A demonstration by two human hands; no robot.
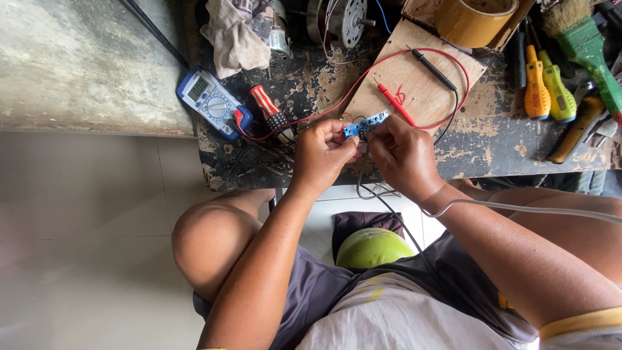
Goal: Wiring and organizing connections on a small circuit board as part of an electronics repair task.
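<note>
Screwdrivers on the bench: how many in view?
3: a red-and-white striped one beside the blue multimeter; an orange one and a yellow-green one together at the right. More may be hidden among the tools there.

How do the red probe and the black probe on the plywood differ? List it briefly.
The red probe lies lower on the plywood board, close to the hands; the black probe lies higher, nearer the tape roll. Their bodies and leads differ in colour, red against black. The red probe's lead curves left to the blue multimeter; the black one's loops down the right. Both lie loose, slanted alike, unheld.
</note>
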